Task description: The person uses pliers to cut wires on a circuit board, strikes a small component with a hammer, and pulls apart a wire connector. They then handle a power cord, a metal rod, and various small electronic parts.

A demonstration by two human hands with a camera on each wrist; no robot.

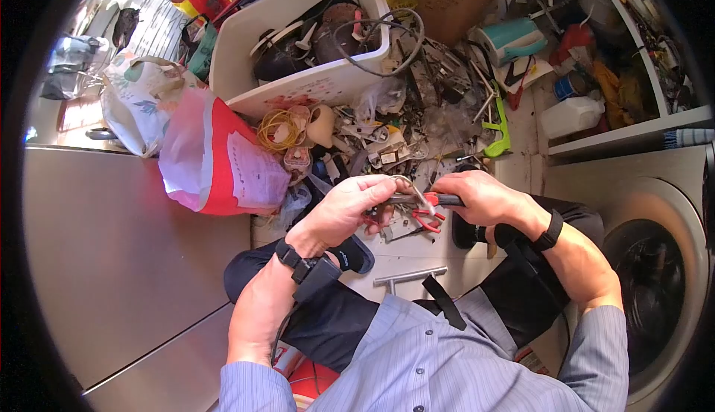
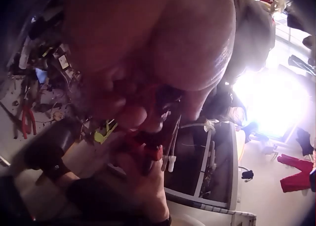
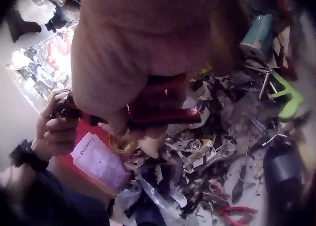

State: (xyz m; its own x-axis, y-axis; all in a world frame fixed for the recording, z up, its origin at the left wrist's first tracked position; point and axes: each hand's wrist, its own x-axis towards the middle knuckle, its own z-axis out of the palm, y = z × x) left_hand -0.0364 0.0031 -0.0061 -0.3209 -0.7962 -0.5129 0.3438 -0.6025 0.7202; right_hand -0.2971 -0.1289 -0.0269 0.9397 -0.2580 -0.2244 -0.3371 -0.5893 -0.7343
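"Where are our pliers (image 3: 186,116)?"

"In our right hand (image 1: 482,195): the fingers are curled firmly round the red handles, with one handle end sticking out past them."

"And our left hand (image 1: 350,207)?"

"Its thumb and fingers are closed on a dark piece (image 3: 66,110), in line with the pliers; we can't tell what it is."

"The pale cord (image 1: 430,207)?"

"It curves from beside our left fingertips, its end hanging between our hands."

A blue-grey striped shirt (image 1: 387,367) meets black trousers (image 1: 328,334).
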